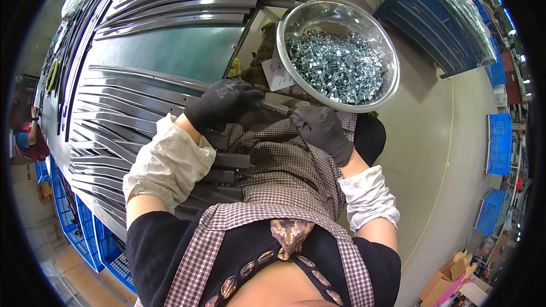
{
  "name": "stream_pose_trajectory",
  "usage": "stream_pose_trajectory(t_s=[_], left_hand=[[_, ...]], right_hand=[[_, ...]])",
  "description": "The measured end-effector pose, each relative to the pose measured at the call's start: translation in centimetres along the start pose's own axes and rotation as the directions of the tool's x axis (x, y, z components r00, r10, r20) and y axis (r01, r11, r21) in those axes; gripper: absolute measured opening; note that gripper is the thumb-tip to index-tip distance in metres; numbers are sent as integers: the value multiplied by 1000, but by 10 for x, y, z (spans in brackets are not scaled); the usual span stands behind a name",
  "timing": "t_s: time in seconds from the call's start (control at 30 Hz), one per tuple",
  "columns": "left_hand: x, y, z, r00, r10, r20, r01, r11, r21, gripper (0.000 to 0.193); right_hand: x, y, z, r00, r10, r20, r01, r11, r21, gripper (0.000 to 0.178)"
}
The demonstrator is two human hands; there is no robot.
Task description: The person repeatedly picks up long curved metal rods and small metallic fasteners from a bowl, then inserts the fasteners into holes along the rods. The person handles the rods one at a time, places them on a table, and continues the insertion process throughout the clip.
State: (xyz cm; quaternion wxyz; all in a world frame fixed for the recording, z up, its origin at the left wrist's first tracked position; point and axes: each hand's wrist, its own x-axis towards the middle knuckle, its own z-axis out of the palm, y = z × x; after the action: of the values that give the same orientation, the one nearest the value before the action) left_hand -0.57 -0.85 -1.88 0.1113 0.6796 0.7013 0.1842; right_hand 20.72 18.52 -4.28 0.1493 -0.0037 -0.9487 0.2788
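A long dark metal strip (276,107) runs from the table to the front of my body. My left hand (224,103), in a dark grey glove, is closed around it a little short of its right end. At that end my right hand (323,131), gloved the same way, has its fingers pinched together against the strip's tip. Whether a small part sits between those fingers is hidden. Just beyond my right hand stands a shiny round metal basin (392,88), heaped with small silvery metal clips (335,65).
More dark strips (122,99) lie in rows on the green-topped table (165,48). A white paper tag (277,75) rests against the basin. Blue cabinet (424,17) stands far right, blue crates (500,143) along the right wall. Another person (35,139) is at the far left.
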Motion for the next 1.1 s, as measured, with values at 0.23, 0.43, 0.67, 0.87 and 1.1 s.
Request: stream_pose_trajectory(t_s=[0.23,0.43,0.67,0.87,1.1], left_hand=[[4,11,-7,1000,-10,24,9,1000,5,29],[1,9,-4,994,-44,96,42,999,19,29],[1,-1,6,1000,20,-19,-20,1000,0,20],[2,1,3,999,41,-12,-42,998,-55,22],[1,1,-9,998,-10,-65,8,1000,-29,31]], right_hand=[[-7,10,-7,997,10,80,-12,1000,20,21],[-8,12,2,998,-13,68,-9,950,311,19],[-8,8,-4,998,-18,60,12,995,101,17],[-10,1,-12,997,-64,34,67,993,-99,14],[-31,18,-32,998,40,-40,-45,989,-144,16]])
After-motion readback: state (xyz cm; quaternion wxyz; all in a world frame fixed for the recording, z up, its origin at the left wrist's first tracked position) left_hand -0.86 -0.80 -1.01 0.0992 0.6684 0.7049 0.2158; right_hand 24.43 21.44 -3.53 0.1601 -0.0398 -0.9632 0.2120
